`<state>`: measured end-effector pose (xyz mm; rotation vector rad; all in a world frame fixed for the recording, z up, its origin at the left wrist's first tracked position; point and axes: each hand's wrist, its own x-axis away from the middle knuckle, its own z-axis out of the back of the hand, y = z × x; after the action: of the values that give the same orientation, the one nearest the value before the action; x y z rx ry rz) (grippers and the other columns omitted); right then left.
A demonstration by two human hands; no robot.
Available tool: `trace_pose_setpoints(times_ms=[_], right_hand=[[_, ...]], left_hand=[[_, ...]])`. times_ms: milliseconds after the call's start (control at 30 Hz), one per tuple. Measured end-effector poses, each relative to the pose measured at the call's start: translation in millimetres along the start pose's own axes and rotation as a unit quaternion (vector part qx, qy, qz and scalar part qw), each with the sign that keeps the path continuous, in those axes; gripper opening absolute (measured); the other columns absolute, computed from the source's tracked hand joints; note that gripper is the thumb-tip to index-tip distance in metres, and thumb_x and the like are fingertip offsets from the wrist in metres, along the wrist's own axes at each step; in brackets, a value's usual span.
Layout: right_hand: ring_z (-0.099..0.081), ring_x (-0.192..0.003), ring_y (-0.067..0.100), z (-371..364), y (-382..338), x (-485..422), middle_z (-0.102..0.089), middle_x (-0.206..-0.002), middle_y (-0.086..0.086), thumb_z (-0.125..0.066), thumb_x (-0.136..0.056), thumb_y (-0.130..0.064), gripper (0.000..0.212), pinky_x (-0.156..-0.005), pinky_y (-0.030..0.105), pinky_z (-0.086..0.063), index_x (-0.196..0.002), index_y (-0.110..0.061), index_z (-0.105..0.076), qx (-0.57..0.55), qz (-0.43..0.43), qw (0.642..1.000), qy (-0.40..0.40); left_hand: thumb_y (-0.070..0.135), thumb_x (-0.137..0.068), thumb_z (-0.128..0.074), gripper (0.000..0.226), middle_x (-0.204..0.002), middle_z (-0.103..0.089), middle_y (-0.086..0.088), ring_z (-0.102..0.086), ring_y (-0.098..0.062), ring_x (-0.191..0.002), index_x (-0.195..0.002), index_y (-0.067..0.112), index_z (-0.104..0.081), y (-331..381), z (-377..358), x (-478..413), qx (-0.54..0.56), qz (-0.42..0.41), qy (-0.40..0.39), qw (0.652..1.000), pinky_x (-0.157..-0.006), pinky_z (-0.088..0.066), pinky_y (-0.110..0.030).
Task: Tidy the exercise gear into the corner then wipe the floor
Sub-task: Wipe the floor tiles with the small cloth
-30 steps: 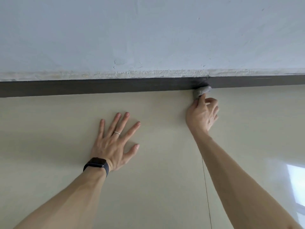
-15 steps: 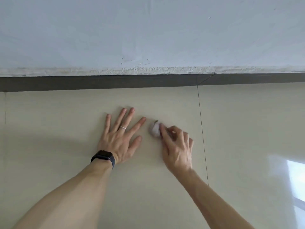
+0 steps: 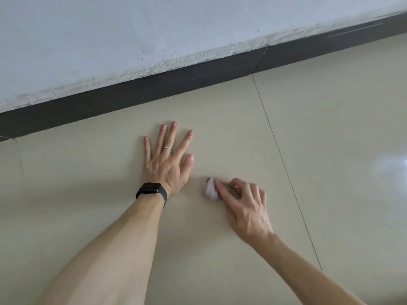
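Observation:
My left hand (image 3: pixel 168 160) lies flat on the beige floor tile (image 3: pixel 220 119), fingers spread and straight, with a ring and a black watch on the wrist. To its right, my right hand (image 3: pixel 244 205) grips a small crumpled pale wipe (image 3: pixel 210 190) with curled fingers and holds it against the floor. The wipe sticks out at the fingertips, close to the left wrist but apart from it. No exercise gear is in view.
A dark skirting board (image 3: pixel 154 89) runs along the foot of a pale, flaking wall (image 3: pixel 132 36) just beyond my hands. A thin tile joint (image 3: pixel 284 164) runs to the right of my right hand. Bright glare (image 3: pixel 387 170) lies on the floor at the right.
My right hand has drawn the wipe back from the skirting board, across the tile, to a spot beside my left wrist. My left hand has stayed planted. The view has tilted.

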<state>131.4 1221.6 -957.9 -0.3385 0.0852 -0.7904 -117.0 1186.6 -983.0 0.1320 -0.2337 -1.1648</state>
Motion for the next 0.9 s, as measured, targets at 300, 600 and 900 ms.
trace_pose_setpoints(times_ms=[300,600,900], right_hand=[[-0.050,-0.102,0.024,24.0,46.1,3.6,-0.049,-0.119,-0.006,-0.054,-0.097,-0.020,0.049,-0.087,0.039,-0.030,-0.138,-0.046,-0.051,0.046,-0.111,0.992,0.031],[-0.055,-0.095,0.026,-11.4,-39.4,168.9,-0.052,-0.120,0.001,-0.069,-0.081,-0.014,0.066,-0.083,0.039,-0.039,-0.141,-0.037,-0.053,0.010,0.015,0.999,-0.051],[-0.045,-0.104,0.024,2.7,-7.1,174.1,-0.046,-0.115,-0.002,-0.053,-0.097,-0.019,0.050,-0.093,0.041,-0.032,-0.141,-0.042,-0.051,-0.033,-0.478,0.871,0.107]], left_hand=[[0.049,-0.099,-0.038,0.060,-0.167,-0.014,-0.002,-0.012,-0.024,-0.154,-0.156,0.038,-0.023,-0.4,-7.3,3.7,0.004,-0.007,0.048,0.999,-0.120,-0.009,-0.061],[0.054,-0.095,-0.044,0.070,-0.167,-0.011,-0.002,-0.011,-0.024,-0.154,-0.158,0.032,-0.022,38.9,-18.2,111.4,0.008,-0.133,0.010,0.991,-0.120,-0.007,-0.061],[0.053,-0.095,-0.037,0.062,-0.166,-0.015,0.004,-0.013,-0.019,-0.153,-0.155,0.039,-0.027,39.6,-28.4,130.0,-0.001,-0.138,-0.027,0.990,-0.122,-0.007,-0.056]])
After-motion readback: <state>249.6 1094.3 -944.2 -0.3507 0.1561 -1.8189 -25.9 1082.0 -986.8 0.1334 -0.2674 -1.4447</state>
